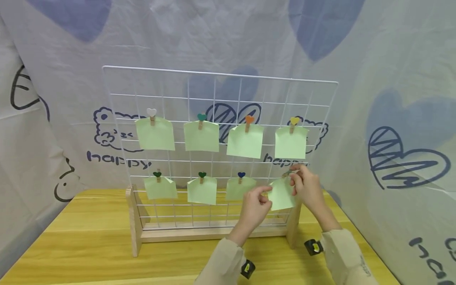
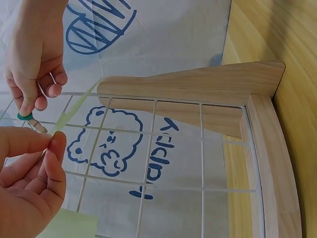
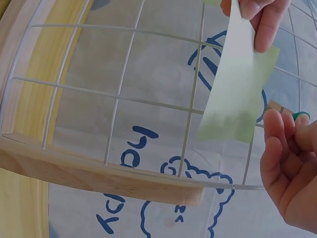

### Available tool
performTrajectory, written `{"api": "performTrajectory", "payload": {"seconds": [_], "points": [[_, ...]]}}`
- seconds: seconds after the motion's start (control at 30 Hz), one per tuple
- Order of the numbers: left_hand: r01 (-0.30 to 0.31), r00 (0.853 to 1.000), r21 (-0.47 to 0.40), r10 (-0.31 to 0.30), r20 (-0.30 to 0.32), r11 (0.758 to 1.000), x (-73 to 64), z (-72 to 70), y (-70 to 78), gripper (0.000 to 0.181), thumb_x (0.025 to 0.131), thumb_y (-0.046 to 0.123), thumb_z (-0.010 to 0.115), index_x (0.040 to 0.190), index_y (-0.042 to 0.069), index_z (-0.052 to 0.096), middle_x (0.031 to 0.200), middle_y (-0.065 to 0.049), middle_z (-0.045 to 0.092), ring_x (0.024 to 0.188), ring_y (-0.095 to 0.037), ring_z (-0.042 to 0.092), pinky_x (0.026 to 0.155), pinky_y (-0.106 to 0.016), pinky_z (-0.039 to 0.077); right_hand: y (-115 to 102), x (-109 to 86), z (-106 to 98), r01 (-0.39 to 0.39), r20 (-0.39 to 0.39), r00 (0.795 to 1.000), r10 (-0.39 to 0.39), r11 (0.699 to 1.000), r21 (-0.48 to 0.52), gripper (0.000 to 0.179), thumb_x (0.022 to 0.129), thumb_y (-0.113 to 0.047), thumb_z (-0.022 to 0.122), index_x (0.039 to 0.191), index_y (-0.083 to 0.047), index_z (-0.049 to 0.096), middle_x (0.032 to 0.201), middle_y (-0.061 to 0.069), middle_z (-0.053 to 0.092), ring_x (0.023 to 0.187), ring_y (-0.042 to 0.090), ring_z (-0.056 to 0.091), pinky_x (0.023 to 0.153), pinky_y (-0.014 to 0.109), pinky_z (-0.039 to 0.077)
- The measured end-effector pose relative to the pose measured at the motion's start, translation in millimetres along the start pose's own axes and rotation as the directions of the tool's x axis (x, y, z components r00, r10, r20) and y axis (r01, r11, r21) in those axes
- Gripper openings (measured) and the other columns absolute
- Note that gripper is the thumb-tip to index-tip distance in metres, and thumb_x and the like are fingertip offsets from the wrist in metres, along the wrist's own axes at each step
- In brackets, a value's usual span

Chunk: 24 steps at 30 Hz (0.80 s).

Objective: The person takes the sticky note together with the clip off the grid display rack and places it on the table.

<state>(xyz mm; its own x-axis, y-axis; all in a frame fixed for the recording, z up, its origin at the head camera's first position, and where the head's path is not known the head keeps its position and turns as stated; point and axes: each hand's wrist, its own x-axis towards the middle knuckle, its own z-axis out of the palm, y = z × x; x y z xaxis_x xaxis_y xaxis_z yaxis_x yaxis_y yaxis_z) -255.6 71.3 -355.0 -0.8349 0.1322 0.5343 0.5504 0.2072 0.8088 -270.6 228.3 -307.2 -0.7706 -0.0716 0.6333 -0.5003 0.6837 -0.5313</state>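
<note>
A pale green paper note [image 1: 281,196] at the lower right of a white wire grid [image 1: 221,74] is pinched at its left edge by my left hand [image 1: 254,206]. My right hand [image 1: 308,188] is at the note's top right and pinches a small wooden clothespin [image 3: 281,107] by its end with a green heart. In the left wrist view, the clothespin's tip [image 2: 38,126] points toward the note's edge, close to the left fingertips. The right wrist view shows the note [image 3: 235,94] hanging tilted in front of the wires.
Several other green notes [image 1: 154,134] hang on the grid in two rows, each under a heart-topped clothespin. A wooden base [image 1: 213,234] carries the grid on a yellow wood-grain table [image 1: 85,237]. Printed cloth [image 1: 402,118] hangs behind and at both sides.
</note>
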Motion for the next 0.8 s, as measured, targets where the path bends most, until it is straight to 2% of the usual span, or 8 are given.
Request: {"api": "performTrajectory", "payload": {"seconds": [0.17, 0.33, 0.43, 0.6, 0.8], "points": [[-0.002, 1.0, -0.009, 0.002, -0.008, 1.0, -1.4, -1.2, 0.2, 0.034, 0.069, -0.014, 0.056, 0.101, -0.005, 0.062, 0.066, -0.005, 0.06, 0.05, -0.004, 0.047, 0.047, -0.015, 0.042, -1.1, -2.2, -1.9, -0.02, 0.003, 1.0, 0.019, 0.999, 0.05, 0.013, 0.09, -0.001, 0.049, 0.1, 0.007, 0.053, 0.072, 0.015, 0.059, 0.045, 0.017, 0.052, 0.038, 0.022, 0.04], [-0.012, 1.0, -0.02, 0.012, -0.009, 1.0, -4.1, -3.1, 0.2, 0.034, 0.069, -0.015, 0.055, 0.101, -0.006, 0.061, 0.07, -0.009, 0.061, 0.051, -0.005, 0.049, 0.048, -0.015, 0.043, -2.7, -4.7, -4.0, -0.027, -0.045, 0.998, 0.032, 0.993, 0.113, 0.014, 0.087, 0.002, 0.052, 0.099, 0.009, 0.056, 0.083, 0.02, 0.061, 0.06, 0.024, 0.057, 0.044, 0.027, 0.047], [-0.008, 1.0, -0.036, 0.007, -0.012, 0.999, -6.0, -3.4, -0.4, 0.035, 0.068, -0.016, 0.055, 0.101, -0.007, 0.061, 0.077, -0.012, 0.062, 0.053, -0.007, 0.051, 0.05, -0.016, 0.045, -2.7, -6.8, -5.1, -0.01, -0.068, 0.997, 0.021, 0.989, 0.15, 0.015, 0.086, 0.006, 0.053, 0.099, 0.012, 0.057, 0.085, 0.022, 0.061, 0.066, 0.018, 0.059, 0.05, 0.026, 0.05], [0.008, 1.0, -0.051, -0.008, -0.005, 0.999, -10.2, -3.0, -3.1, 0.036, 0.068, -0.016, 0.055, 0.103, -0.006, 0.061, 0.088, -0.013, 0.062, 0.057, -0.009, 0.054, 0.052, -0.016, 0.046, -1.6, -11.3, -6.6, -0.012, -0.077, 0.997, 0.03, 0.976, 0.217, 0.016, 0.086, 0.007, 0.052, 0.1, 0.012, 0.057, 0.087, 0.024, 0.061, 0.067, 0.002, 0.056, 0.057, 0.021, 0.05], [0.007, 1.0, -0.056, -0.008, -0.005, 0.998, -16.0, -2.6, -5.5, 0.036, 0.068, -0.017, 0.056, 0.102, -0.005, 0.061, 0.094, -0.014, 0.062, 0.058, -0.01, 0.055, 0.053, -0.016, 0.046, 0.2, -17.9, -6.7, -0.022, -0.08, 0.996, 0.045, 0.965, 0.263, 0.018, 0.086, 0.004, 0.054, 0.102, 0.012, 0.053, 0.087, 0.024, 0.06, 0.068, 0.005, 0.057, 0.06, 0.021, 0.05]]}}
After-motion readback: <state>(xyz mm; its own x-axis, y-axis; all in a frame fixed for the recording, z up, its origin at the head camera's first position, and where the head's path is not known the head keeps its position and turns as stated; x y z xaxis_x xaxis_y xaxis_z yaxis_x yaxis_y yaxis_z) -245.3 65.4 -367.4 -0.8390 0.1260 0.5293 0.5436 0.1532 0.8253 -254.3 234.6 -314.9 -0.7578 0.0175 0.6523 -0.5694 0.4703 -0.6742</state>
